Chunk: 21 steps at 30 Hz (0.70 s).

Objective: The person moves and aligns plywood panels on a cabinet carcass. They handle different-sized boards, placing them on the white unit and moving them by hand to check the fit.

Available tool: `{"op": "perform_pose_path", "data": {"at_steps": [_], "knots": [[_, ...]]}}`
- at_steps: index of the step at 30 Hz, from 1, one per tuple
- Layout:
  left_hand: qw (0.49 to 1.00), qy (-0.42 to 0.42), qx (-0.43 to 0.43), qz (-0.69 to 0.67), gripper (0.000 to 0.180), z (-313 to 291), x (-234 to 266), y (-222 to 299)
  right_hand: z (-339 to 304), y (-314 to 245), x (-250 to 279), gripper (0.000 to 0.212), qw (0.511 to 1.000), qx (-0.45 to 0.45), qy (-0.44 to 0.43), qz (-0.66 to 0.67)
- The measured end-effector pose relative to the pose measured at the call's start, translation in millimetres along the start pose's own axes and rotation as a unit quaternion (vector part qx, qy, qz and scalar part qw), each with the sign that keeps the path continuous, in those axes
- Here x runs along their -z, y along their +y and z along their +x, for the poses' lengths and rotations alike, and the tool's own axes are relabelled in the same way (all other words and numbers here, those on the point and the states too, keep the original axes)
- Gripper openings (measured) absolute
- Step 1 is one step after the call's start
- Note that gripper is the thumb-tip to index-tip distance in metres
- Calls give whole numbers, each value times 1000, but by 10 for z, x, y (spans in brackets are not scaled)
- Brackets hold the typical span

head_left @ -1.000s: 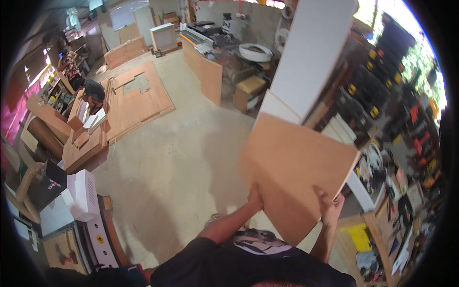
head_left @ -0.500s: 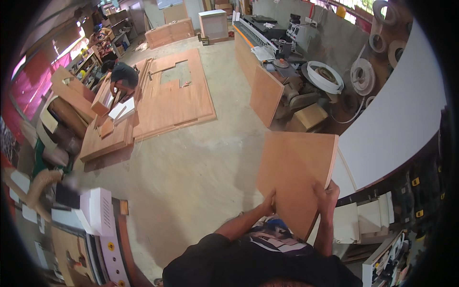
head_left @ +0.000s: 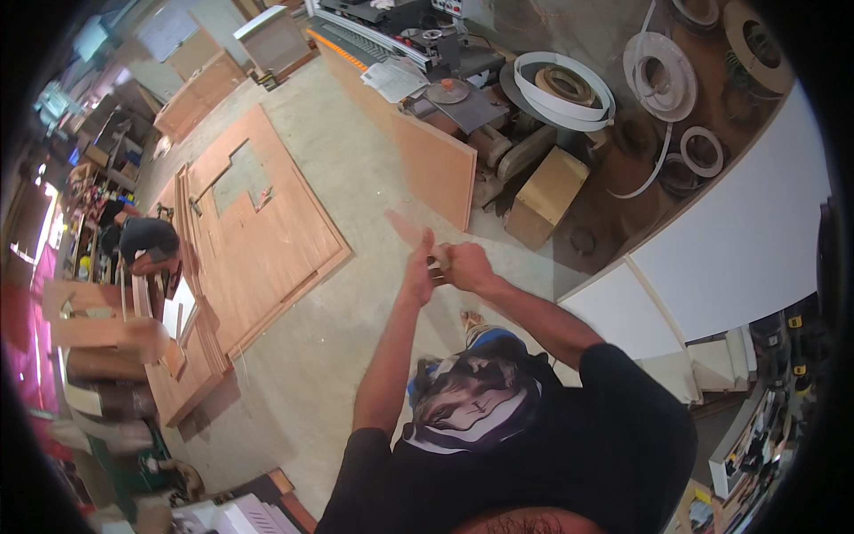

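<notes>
In front of my chest, my left hand and my right hand are close together with curled fingers, the left thumb pointing up. A thin reddish-brown board shows as a narrow sliver just beyond my left hand; most of it is hidden, and it seems turned nearly edge-on. Something pale shows between my two hands, too small to make out. Beyond them a brown wooden panel leans upright beside the machine bench, apart from my hands. One sandaled foot stands on the floor below.
Large wooden panels lie at left, where another person crouches. A cardboard box and rolls of edging strip stand ahead to the right. White sheets lean at the right, above a tray of tools.
The board's broad face showed between my hands before; now only a sliver is visible. My hands have come together, farther left. The view has turned to the right.
</notes>
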<state>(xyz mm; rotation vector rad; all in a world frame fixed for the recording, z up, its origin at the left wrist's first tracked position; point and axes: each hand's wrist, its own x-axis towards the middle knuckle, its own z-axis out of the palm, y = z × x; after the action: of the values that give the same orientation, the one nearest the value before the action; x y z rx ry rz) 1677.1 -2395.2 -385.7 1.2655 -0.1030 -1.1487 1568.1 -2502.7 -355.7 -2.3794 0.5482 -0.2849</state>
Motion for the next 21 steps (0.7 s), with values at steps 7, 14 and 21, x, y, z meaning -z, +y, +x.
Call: {"op": "perform_pose_path", "data": {"at_steps": [7, 14, 21], "knots": [[953, 292, -12, 83, 26, 1620, 986, 417, 1717, -23, -582, 30, 982, 38, -177, -60], [973, 208, 79, -63, 29, 2620, 1979, 724, 3729, 1149, -758, 65, 973, -138, -182, -35], [967, 227, 114, -34, 27, 3235, 2538, 1186, 4789, 2007, -1210, 91, 915, -337, 0, -222]]}}
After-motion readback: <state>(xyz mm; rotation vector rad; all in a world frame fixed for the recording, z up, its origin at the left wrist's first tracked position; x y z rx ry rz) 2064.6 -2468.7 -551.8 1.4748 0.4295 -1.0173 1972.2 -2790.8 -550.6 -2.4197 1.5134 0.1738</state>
